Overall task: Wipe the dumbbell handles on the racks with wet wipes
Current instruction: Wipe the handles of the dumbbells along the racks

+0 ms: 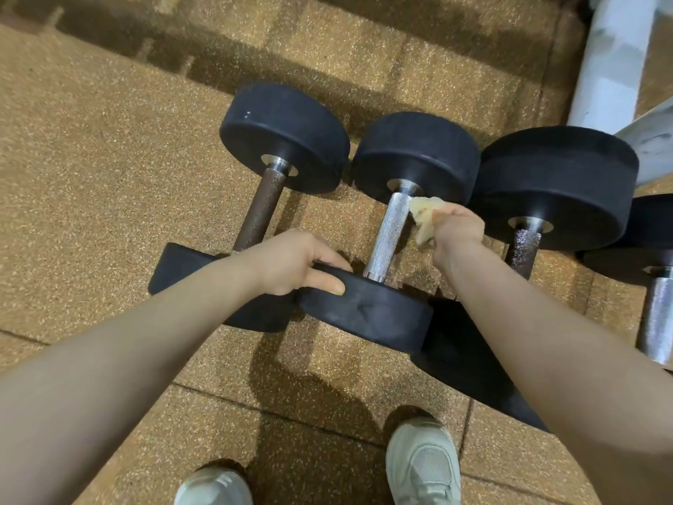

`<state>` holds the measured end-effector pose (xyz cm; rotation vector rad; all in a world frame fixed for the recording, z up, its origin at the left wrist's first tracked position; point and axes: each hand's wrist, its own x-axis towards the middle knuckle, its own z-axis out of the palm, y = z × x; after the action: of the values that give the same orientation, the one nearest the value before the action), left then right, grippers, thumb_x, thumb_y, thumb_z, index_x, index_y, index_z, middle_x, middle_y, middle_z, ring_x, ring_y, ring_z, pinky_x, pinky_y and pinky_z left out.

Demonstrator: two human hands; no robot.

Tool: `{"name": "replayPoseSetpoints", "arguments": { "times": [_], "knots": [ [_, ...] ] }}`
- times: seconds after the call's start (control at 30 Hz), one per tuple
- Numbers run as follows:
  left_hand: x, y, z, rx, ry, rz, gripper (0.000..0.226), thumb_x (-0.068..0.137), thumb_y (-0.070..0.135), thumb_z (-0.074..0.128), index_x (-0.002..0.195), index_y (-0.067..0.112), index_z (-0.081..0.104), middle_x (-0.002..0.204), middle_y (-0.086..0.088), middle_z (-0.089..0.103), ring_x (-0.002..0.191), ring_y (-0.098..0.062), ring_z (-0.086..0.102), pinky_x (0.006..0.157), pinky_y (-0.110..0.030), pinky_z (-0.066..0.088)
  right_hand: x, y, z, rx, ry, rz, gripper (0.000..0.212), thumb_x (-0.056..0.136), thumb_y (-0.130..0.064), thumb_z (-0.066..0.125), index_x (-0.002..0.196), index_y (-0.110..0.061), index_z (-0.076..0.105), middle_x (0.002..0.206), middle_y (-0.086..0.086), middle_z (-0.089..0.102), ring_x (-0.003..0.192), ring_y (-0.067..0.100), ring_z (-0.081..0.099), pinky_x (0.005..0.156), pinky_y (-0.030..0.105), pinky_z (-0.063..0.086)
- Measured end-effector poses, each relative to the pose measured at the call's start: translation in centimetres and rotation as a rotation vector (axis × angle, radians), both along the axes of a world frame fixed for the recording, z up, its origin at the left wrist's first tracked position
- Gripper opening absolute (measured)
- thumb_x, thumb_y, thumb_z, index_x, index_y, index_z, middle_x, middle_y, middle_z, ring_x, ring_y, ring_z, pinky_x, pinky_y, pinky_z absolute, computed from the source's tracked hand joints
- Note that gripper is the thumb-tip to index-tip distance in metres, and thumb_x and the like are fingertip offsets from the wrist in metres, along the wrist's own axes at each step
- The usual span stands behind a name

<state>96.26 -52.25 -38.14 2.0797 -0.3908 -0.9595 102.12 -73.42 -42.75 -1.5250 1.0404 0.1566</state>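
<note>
**Wipe beside the middle handle**

While the left hand (291, 260) grips the middle dumbbell's (386, 235) near head, the right hand (457, 227) clutches a crumpled wipe (424, 216) against its silver handle. The right forearm hides the neighbouring dumbbell's (553, 191) near head; the rightmost dumbbell (659, 315) is cut off.

knurled metal handle (389, 233), matt rubber heads (415, 154)
</note>
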Motion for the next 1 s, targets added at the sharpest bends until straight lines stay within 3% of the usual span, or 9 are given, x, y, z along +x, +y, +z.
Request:
{"name": "replayPoseSetpoints", "arguments": {
  "times": [0.1,0.23,0.37,0.5,0.6,0.7,0.8,0.87,1.0],
  "knots": [
    [0.1,0.0,-0.1,0.002,0.021,-0.003,0.032,0.080,0.020,0.068,0.112,0.014,0.067,0.088,0.020,0.055,0.080,0.005,0.051,0.073,0.004,0.029,0.1,1.1,-0.5,0.001,0.053,0.105,0.036,0.086,0.009,0.042,0.061,-0.013,0.056,0.026,-0.001,0.046,0.020,0.010,0.040,0.032,0.013,0.035],
    [0.2,0.0,-0.1,-0.007,0.038,-0.009,0.031,0.080,0.018,0.068,0.110,0.013,0.068,0.084,0.026,0.052,0.075,0.015,0.052,0.071,0.003,0.029,-2.1,0.7,-1.2,-0.193,0.161,0.569,0.044,0.079,0.009,0.039,0.044,-0.013,0.052,0.030,0.002,0.048,0.024,0.010,0.041,0.048,0.019,0.041],
    [0.1,0.1,-0.1,0.004,0.036,0.010,0.032,0.080,0.020,0.068,0.112,0.015,0.067,0.094,0.014,0.059,0.091,-0.003,0.054,0.078,0.000,0.032,-4.3,-0.5,-0.2,-0.216,0.367,1.078,0.042,0.081,0.012,0.048,0.049,-0.015,0.055,0.052,-0.002,0.053,0.047,0.007,0.047,0.044,0.016,0.039],
    [-0.1,0.0,0.1,0.033,0.035,0.013,0.034,0.081,0.023,0.067,0.114,0.018,0.065,0.102,0.010,0.058,0.103,-0.009,0.053,0.090,-0.014,0.033,-1.1,-0.3,0.3,-0.252,0.265,0.841,0.036,0.077,0.013,0.040,0.054,-0.010,0.055,0.031,-0.004,0.050,0.036,0.006,0.045,0.039,0.016,0.036],
    [-0.4,-0.1,0.4,0.036,0.028,0.007,0.032,0.083,0.024,0.065,0.115,0.018,0.065,0.100,0.011,0.057,0.098,-0.006,0.053,0.084,-0.013,0.033,-1.0,0.7,0.9,-0.189,0.206,0.613,0.037,0.075,0.019,0.036,0.057,-0.006,0.056,0.029,0.000,0.049,0.025,0.008,0.042,0.035,0.015,0.032],
    [-0.6,0.0,0.6,0.059,-0.009,0.011,0.032,0.085,0.026,0.064,0.115,0.017,0.064,0.089,0.018,0.057,0.075,0.007,0.051,0.068,-0.005,0.033,-3.2,0.9,2.2,-0.139,0.273,0.713,0.036,0.080,0.021,0.041,0.054,-0.001,0.051,0.048,0.009,0.053,0.041,0.016,0.049,0.039,0.021,0.038],
    [-0.7,0.0,1.1,0.161,-0.077,-0.026,0.043,0.086,0.034,0.061,0.125,0.017,0.056,0.116,0.003,0.061,0.097,-0.008,0.055,0.084,-0.017,0.038,-4.6,0.0,3.5,-0.159,0.351,0.829,0.010,0.075,0.019,0.045,0.072,0.022,0.054,0.060,0.013,0.047,0.055,0.020,0.042,0.050,0.025,0.032],
    [-0.9,0.5,2.0,0.178,-0.144,-0.025,0.044,0.087,0.033,0.060,0.128,0.016,0.053,0.127,-0.002,0.057,0.113,-0.018,0.052,0.090,-0.017,0.032,-4.5,0.1,4.4,-0.199,0.320,0.751,0.015,0.077,0.015,0.047,0.068,0.009,0.058,0.058,0.009,0.047,0.052,0.017,0.043,0.044,0.020,0.033],
    [-1.6,4.1,4.6,0.136,-0.223,0.013,0.036,0.088,0.030,0.058,0.123,0.020,0.058,0.117,0.000,0.057,0.104,-0.016,0.052,0.087,-0.018,0.032,-4.3,1.3,7.5,-0.286,0.141,0.684,0.016,0.082,0.007,0.055,0.072,-0.005,0.058,0.062,0.004,0.051,0.058,0.015,0.050,0.045,0.016,0.042]
  ]
}}
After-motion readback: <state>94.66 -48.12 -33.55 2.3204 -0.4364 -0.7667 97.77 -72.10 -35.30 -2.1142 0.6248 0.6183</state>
